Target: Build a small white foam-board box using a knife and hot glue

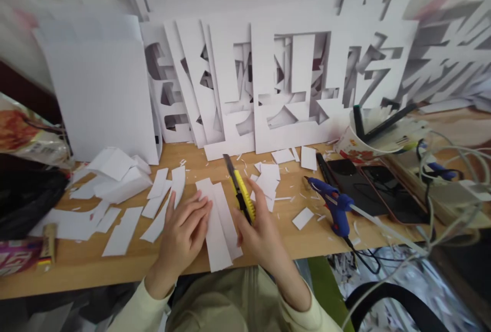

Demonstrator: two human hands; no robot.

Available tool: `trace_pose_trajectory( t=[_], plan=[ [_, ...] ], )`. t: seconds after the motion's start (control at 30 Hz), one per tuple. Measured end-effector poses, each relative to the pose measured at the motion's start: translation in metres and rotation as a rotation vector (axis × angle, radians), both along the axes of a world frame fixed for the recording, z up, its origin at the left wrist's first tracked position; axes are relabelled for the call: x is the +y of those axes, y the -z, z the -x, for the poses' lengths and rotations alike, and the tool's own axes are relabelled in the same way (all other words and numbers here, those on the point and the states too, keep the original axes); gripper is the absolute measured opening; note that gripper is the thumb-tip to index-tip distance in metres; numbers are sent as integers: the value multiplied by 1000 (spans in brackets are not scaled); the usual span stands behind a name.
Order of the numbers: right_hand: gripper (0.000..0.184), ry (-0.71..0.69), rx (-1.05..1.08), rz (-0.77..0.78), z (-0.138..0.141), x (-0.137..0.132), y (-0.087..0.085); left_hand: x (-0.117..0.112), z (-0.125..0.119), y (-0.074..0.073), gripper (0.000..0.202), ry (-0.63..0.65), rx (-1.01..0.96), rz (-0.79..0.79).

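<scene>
My right hand (258, 229) grips a yellow and black utility knife (240, 189), its blade end pointing away from me above the table. My left hand (183, 229) lies flat with fingers spread, pressing on the left edge of a long white foam-board strip (215, 229) that lies lengthwise on the wooden table (268, 245). A second strip sits beside it on the right, under my right hand.
Many white offcuts (123, 183) litter the table's left and middle. White boards with cut-out characters (291, 86) lean against the back. A blue glue gun (334, 208), two phones (378, 191), a paper cup (351, 145) and cables (441, 178) crowd the right.
</scene>
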State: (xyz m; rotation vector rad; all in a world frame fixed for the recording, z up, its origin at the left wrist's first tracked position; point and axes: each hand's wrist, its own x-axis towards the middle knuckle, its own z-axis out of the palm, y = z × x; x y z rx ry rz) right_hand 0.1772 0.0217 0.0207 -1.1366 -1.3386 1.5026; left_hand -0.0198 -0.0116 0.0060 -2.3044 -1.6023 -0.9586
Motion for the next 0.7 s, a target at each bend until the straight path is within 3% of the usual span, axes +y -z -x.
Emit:
trace_pose_trajectory(
  t=[0.17, 0.27, 0.37, 0.7],
  plan=[
    [70, -188, -500, -119, -13, -18, -12, 7, -2, 10, 20, -10, -32, -104],
    [78, -351, -746, -87, -5, -19, -18, 9, 0, 14, 20, 26, -72, -63],
    [82, -445, -808, -44, 1, -14, -21, 9, 2, 17, 22, 77, -121, -24],
    [80, -491, -884, -31, 5, -6, -21, 14, -1, 20, 26, 107, -229, -10]
  ],
)
